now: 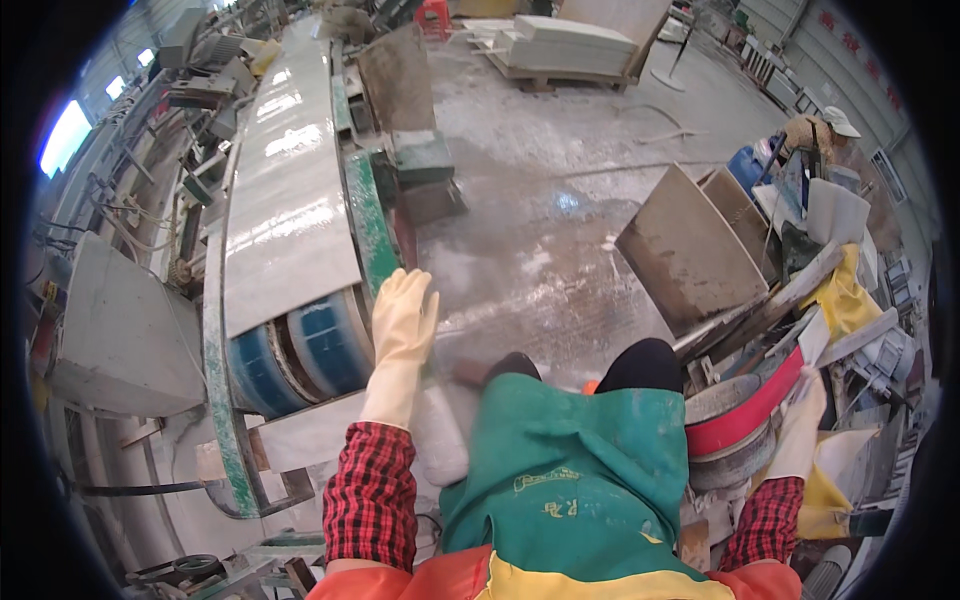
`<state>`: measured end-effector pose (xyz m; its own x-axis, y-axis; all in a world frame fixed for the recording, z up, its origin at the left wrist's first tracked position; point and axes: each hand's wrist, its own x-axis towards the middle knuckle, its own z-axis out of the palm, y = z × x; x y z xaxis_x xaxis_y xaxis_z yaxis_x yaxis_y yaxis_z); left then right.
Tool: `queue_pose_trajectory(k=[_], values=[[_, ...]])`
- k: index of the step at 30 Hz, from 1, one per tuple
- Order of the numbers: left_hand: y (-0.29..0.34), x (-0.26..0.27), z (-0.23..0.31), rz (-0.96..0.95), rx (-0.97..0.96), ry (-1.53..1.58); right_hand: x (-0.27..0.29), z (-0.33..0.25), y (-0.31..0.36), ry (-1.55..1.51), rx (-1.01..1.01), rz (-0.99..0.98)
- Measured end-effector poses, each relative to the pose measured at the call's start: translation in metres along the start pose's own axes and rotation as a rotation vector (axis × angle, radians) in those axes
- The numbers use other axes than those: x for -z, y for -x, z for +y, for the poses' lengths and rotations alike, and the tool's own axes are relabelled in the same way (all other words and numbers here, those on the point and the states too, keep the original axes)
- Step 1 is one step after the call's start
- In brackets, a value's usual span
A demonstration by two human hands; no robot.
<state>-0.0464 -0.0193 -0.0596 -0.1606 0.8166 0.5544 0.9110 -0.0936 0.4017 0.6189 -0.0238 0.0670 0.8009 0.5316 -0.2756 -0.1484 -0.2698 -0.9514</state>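
My left hand (403,315), in a cream rubber glove, rests by the green side rail (372,225) of a conveyor, fingers stretched out and holding nothing. Beside it a long, wet grey stone slab (290,190) lies on the conveyor, its near end above the blue belt roller (330,345). At my right side my gloved right hand (800,415) is closed at the lower end of a pale flat piece (815,338); its fingers are partly hidden. Next to that hand a red band (745,412) curves along a round grey tub (735,455).
Brown-grey boards (690,250) lean at the right. A yellow cloth (845,295) hangs near my right hand. Further back a person in a white cap (840,122) bends over. Stacked pale slabs (565,48) lie on a pallet at the far side. A grey block (120,335) stands left of the conveyor.
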Motion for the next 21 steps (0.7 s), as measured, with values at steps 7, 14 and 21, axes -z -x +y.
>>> queue_pose_trajectory(k=[7,14,21], values=[[-0.012,-0.005,0.014,-0.046,-0.032,0.000,-0.043,-0.056,0.019,-0.062,0.206,-0.195],[-0.016,-0.012,0.012,-0.092,0.009,0.018,-0.203,-0.048,0.042,-0.148,-0.151,-0.666],[-0.018,-0.014,0.017,-0.113,0.031,0.011,-0.294,0.011,0.067,-0.079,-0.255,-0.717]])
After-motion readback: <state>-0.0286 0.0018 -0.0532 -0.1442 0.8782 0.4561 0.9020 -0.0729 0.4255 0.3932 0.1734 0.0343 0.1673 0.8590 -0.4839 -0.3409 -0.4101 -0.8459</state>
